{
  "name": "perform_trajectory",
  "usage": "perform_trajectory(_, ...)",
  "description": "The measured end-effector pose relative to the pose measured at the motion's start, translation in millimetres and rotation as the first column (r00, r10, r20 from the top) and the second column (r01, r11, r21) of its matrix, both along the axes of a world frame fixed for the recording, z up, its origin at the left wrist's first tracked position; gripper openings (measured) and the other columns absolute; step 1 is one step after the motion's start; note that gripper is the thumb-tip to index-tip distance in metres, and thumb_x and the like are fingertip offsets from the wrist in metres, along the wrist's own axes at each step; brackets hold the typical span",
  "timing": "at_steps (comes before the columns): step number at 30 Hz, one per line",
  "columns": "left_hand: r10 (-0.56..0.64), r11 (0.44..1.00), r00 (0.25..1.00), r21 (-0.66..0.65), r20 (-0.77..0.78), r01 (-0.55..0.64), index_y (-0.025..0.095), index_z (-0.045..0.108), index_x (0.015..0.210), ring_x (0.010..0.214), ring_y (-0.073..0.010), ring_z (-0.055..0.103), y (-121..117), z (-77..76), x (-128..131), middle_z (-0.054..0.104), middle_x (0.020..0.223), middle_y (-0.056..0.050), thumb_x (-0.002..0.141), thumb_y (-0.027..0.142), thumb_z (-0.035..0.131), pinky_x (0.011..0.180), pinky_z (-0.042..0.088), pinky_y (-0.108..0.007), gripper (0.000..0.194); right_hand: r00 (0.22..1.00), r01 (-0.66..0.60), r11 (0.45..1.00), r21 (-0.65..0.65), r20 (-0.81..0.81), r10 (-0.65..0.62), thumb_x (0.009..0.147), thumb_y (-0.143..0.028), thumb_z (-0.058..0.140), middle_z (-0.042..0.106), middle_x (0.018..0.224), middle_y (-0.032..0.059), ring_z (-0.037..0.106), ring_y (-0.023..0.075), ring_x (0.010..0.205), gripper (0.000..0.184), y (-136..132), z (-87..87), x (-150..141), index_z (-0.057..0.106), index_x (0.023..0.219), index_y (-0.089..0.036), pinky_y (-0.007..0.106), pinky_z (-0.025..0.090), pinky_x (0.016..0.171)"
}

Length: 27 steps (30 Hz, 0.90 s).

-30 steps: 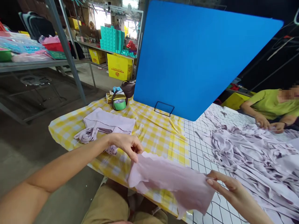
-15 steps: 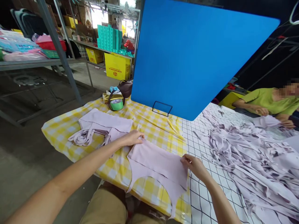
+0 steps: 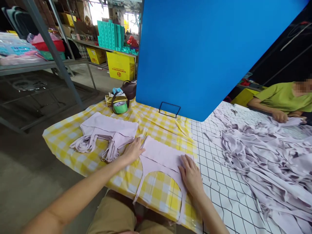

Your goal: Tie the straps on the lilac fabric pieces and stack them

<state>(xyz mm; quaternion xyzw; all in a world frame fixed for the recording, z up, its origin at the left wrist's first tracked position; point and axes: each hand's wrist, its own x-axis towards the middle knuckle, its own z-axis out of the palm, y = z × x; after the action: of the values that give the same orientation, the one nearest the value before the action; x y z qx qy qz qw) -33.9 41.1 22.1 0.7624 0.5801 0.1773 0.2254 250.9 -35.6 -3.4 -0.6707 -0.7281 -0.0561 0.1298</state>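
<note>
A pale lilac strappy top (image 3: pixel 162 154) lies spread flat on the yellow checked cloth (image 3: pixel 156 191), its two straps pointing towards me. My left hand (image 3: pixel 133 150) rests at the top's left edge, fingers stretched out. On its right part lies my right hand (image 3: pixel 191 172), flat, with the fingers extended. Left of it is a neat stack of similar lilac tops (image 3: pixel 109 126), their straps bunched at the near side.
A heap of lilac garments (image 3: pixel 263 156) covers the white grid cloth (image 3: pixel 214 198) at right. Behind stand a large blue board (image 3: pixel 204 58) and green tape (image 3: pixel 120 107). Small scissors (image 3: pixel 234 111) lie near a co-worker in a green shirt (image 3: pixel 285 96), whose hands handle lilac fabric.
The lilac top went from being held up between both hands to lying flat on the checked cloth. Both hands have let go of its edges and now rest flat.
</note>
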Motion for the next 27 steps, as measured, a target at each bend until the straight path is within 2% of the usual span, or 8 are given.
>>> perform_trajectory(3, 0.003, 0.998, 0.998, -0.07, -0.066, -0.008, 0.017, 0.049, 0.092, 0.085, -0.02, 0.058, -19, 0.9, -12, 0.054, 0.099, -0.007, 0.077, 0.024, 0.058, 0.074, 0.045, -0.03, 0.018, 1.0, -0.002, 1.0, -0.025, 0.022, 0.003, 0.093, -0.039, 0.021, 0.045, 0.136, 0.0095, 0.036, 0.0256, 0.127, 0.049, -12, -13.4, -5, 0.048, 0.129, -0.017, 0.044, 0.032, 0.1)
perform_trajectory(8, -0.007, 0.997, 0.992, -0.08, -0.13, -0.003, 0.018, 0.052, 0.077, 0.084, -0.0197, 0.057, -20, 7.4, -16, 0.057, 0.089, -0.005, 0.08, 0.018, 0.051, 0.074, 0.045, -0.03, 0.003, 1.0, 0.02, 0.997, -0.07, 0.004, -0.02, 0.093, -0.041, 0.019, 0.041, 0.14, 0.0072, 0.031, 0.024, 0.131, 0.052, -12, -13.7, -1, 0.046, 0.131, -0.018, 0.043, 0.029, 0.103)
perform_trajectory(13, -0.04, 0.998, 0.987, 0.039, -0.158, 0.047, 0.014, 0.051, 0.109, 0.107, -0.0214, 0.052, -13, 13.7, -1, 0.055, 0.115, -0.011, 0.076, 0.009, 0.048, 0.091, 0.041, -0.032, 0.034, 0.996, 0.071, 0.997, -0.02, -0.053, -0.072, 0.093, -0.044, 0.018, 0.044, 0.137, 0.0106, 0.036, 0.0243, 0.127, 0.055, -5, -4.3, -2, 0.047, 0.13, -0.015, 0.043, 0.033, 0.1)
perform_trajectory(16, -0.218, 0.971, 0.961, 0.06, -0.172, 0.231, 0.015, 0.038, 0.131, 0.132, -0.0242, 0.027, -8, 6.4, 11, 0.034, 0.142, -0.012, 0.084, 0.023, 0.048, 0.108, 0.022, -0.039, 0.048, 0.986, 0.157, 0.988, -0.009, -0.055, -0.157, 0.092, -0.042, 0.016, 0.035, 0.143, 0.0109, 0.029, 0.0242, 0.132, 0.057, 2, -1.7, -8, 0.035, 0.138, -0.014, 0.045, 0.03, 0.102)
perform_trajectory(18, -0.336, 0.939, 0.921, 0.011, -0.195, 0.345, 0.018, 0.03, 0.137, 0.138, -0.0255, 0.01, -7, -1.7, 13, 0.018, 0.149, -0.011, 0.087, 0.036, 0.045, 0.111, 0.01, -0.045, 0.055, 0.985, 0.168, 0.981, -0.1, -0.012, -0.17, 0.092, -0.042, 0.015, 0.032, 0.145, 0.0068, 0.023, 0.0235, 0.134, 0.056, 2, -3.8, -9, 0.032, 0.14, -0.017, 0.047, 0.026, 0.104)
perform_trajectory(20, -0.431, 0.901, 0.88, -0.037, -0.199, 0.433, 0.021, 0.026, 0.14, 0.139, -0.0246, 0.003, -7, -8.0, 5, 0.011, 0.151, -0.009, 0.089, 0.043, 0.039, 0.111, 0.005, -0.048, 0.056, 0.985, 0.17, 0.967, -0.188, 0.041, -0.165, 0.092, -0.043, 0.015, 0.029, 0.147, 0.0026, 0.02, 0.0224, 0.136, 0.055, -4, -8.2, -5, 0.032, 0.14, -0.022, 0.047, 0.022, 0.106)
perform_trajectory(24, -0.547, 0.837, 0.821, -0.103, -0.164, 0.537, 0.025, 0.024, 0.14, 0.138, -0.023, 0.005, -7, -6.1, -18, 0.013, 0.15, -0.007, 0.09, 0.048, 0.035, 0.11, 0.006, -0.047, 0.056, 0.981, 0.187, 0.957, -0.223, 0.087, -0.172, 0.092, -0.044, 0.015, 0.026, 0.148, 0.0008, 0.017, 0.0217, 0.136, 0.055, -19, -14.3, 14, 0.031, 0.141, -0.024, 0.048, 0.02, 0.106)
perform_trajectory(27, -0.478, 0.878, 0.869, -0.053, -0.129, 0.475, 0.024, 0.023, 0.141, 0.138, -0.0205, 0.011, -1, 2.7, -18, 0.013, 0.15, -0.007, 0.092, 0.042, 0.033, 0.111, 0.011, -0.043, 0.053, 0.976, 0.215, 0.957, -0.196, 0.082, -0.202, 0.091, -0.043, 0.014, 0.033, 0.145, 0.0027, 0.021, 0.0234, 0.135, 0.055, -18, -9.4, 19, 0.038, 0.137, -0.023, 0.05, 0.02, 0.105)
